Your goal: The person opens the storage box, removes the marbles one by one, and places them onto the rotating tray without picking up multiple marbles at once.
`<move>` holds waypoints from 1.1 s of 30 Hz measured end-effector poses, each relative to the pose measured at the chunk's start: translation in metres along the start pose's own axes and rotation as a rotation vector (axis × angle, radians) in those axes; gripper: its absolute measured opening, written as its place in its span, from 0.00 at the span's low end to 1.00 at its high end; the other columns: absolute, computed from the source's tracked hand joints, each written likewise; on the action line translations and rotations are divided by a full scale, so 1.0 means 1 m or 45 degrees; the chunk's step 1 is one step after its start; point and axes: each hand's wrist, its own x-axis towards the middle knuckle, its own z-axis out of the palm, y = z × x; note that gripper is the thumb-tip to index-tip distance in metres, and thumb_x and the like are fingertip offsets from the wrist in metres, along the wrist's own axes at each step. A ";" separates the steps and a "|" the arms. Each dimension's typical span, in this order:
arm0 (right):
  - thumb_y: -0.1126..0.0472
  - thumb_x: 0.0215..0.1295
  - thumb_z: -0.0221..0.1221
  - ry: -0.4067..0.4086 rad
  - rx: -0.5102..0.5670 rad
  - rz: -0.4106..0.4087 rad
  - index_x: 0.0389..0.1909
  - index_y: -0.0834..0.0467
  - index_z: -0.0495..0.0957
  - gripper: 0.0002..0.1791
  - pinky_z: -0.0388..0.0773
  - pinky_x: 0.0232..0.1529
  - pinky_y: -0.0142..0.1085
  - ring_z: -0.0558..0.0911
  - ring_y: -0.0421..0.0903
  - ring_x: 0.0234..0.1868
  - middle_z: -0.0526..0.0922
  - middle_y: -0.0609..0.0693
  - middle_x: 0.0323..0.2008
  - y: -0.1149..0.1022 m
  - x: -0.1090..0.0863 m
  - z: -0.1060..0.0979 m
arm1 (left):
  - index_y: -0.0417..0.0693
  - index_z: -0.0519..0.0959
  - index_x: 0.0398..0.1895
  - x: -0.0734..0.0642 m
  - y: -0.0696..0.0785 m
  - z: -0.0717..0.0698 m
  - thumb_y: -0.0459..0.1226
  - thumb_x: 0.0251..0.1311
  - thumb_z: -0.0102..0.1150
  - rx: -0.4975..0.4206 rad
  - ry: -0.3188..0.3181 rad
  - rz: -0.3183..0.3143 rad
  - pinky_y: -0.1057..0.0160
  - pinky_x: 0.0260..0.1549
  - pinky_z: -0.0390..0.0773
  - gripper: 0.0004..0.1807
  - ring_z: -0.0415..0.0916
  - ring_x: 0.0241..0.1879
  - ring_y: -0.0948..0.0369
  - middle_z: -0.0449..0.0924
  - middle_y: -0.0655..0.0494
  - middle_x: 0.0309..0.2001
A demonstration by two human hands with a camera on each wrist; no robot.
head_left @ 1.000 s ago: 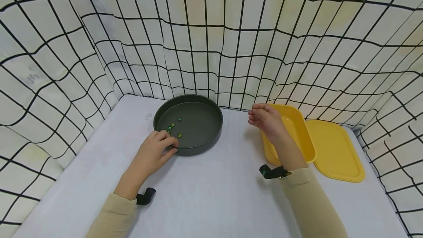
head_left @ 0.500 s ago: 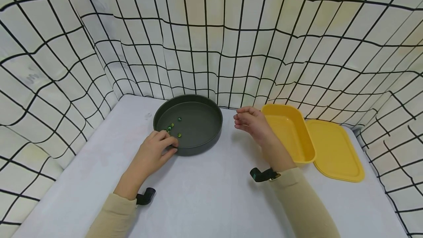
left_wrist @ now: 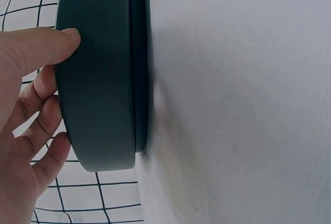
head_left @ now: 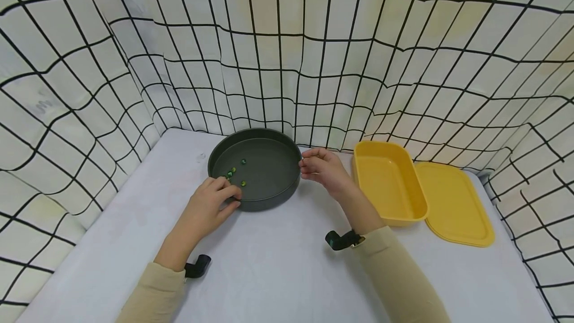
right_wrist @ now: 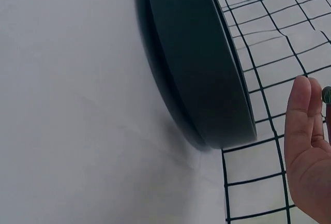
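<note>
My left hand (head_left: pixel 208 208) grips the near-left rim of a round dark grey-green pan (head_left: pixel 273 173), thumb on the outer wall (left_wrist: pixel 98 89) and the other fingers over the rim. Several small green marbles (head_left: pixel 243 183) lie on the left side of the pan's floor, partly hidden by that hand. My right hand (head_left: pixel 326 171) is at the pan's right rim, raised above the table. In the right wrist view, a dark green marble (right_wrist: pixel 326 95) shows at the fingertips of this hand (right_wrist: pixel 310 151), cut off by the picture's edge; it appears pinched there.
A yellow rectangular container (head_left: pixel 396 188) stands right of my right hand, with no contents visible. Its flat yellow lid (head_left: pixel 459 206) lies beside it. White cloth covers the table (head_left: pixel 278 268). Black netting (head_left: pixel 305 69) over white sheeting encloses the back and sides.
My right hand has moved left from over the yellow container to the pan's right rim. My left hand, the pan and the marbles in it stay put.
</note>
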 end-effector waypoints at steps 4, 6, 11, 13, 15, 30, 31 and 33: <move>0.65 0.71 0.56 -0.030 -0.009 0.011 0.55 0.69 0.72 0.16 0.84 0.45 0.35 0.83 0.48 0.38 0.81 0.55 0.40 0.003 0.001 0.008 | 0.57 0.82 0.33 0.000 -0.001 0.001 0.33 0.51 0.75 -0.001 -0.001 -0.001 0.55 0.41 0.72 0.12 0.69 0.39 0.56 0.74 0.58 0.34; 0.65 0.71 0.56 -0.043 -0.006 0.012 0.56 0.70 0.72 0.17 0.84 0.44 0.35 0.83 0.47 0.37 0.81 0.54 0.39 0.004 0.002 0.012 | 0.57 0.82 0.33 0.000 -0.001 0.001 0.33 0.51 0.75 -0.001 -0.001 0.001 0.55 0.41 0.72 0.12 0.69 0.39 0.56 0.74 0.58 0.34; 0.68 0.71 0.55 -0.059 0.012 0.021 0.54 0.70 0.72 0.14 0.84 0.42 0.34 0.83 0.46 0.36 0.81 0.54 0.38 0.009 0.004 0.019 | 0.56 0.82 0.33 0.000 0.000 0.001 0.33 0.51 0.75 0.000 -0.007 -0.001 0.54 0.41 0.72 0.11 0.69 0.39 0.55 0.74 0.58 0.34; 0.68 0.71 0.55 -0.060 0.015 0.034 0.52 0.69 0.72 0.13 0.84 0.41 0.34 0.82 0.46 0.35 0.81 0.53 0.37 0.011 0.006 0.021 | 0.56 0.82 0.33 0.000 0.000 0.001 0.33 0.51 0.75 0.001 -0.009 -0.004 0.54 0.42 0.72 0.11 0.69 0.39 0.55 0.74 0.59 0.34; 0.68 0.70 0.55 -0.060 0.010 0.048 0.51 0.69 0.73 0.12 0.84 0.41 0.34 0.82 0.46 0.34 0.81 0.54 0.37 0.013 0.007 0.023 | 0.56 0.82 0.32 0.001 0.000 0.001 0.33 0.51 0.75 0.003 -0.011 -0.005 0.54 0.42 0.72 0.11 0.69 0.39 0.55 0.74 0.58 0.34; 0.68 0.67 0.58 -0.073 -0.229 -0.011 0.47 0.64 0.77 0.09 0.82 0.33 0.33 0.80 0.44 0.30 0.80 0.51 0.34 0.028 0.009 0.036 | 0.56 0.82 0.32 0.001 0.001 0.000 0.33 0.50 0.76 0.012 0.005 0.008 0.54 0.40 0.72 0.12 0.69 0.38 0.55 0.74 0.58 0.33; 0.68 0.67 0.59 -0.074 -0.255 -0.019 0.47 0.64 0.77 0.09 0.82 0.33 0.33 0.80 0.44 0.30 0.80 0.51 0.34 0.028 0.009 0.036 | 0.56 0.82 0.32 0.000 0.001 0.000 0.33 0.50 0.76 0.009 0.005 0.007 0.55 0.39 0.72 0.12 0.69 0.38 0.55 0.74 0.58 0.33; 0.68 0.67 0.58 -0.080 -0.283 -0.027 0.47 0.65 0.77 0.09 0.82 0.33 0.34 0.79 0.45 0.30 0.79 0.52 0.34 0.028 0.009 0.036 | 0.56 0.82 0.32 0.000 0.000 0.001 0.33 0.50 0.75 0.007 0.003 0.005 0.55 0.39 0.72 0.11 0.69 0.38 0.55 0.74 0.59 0.33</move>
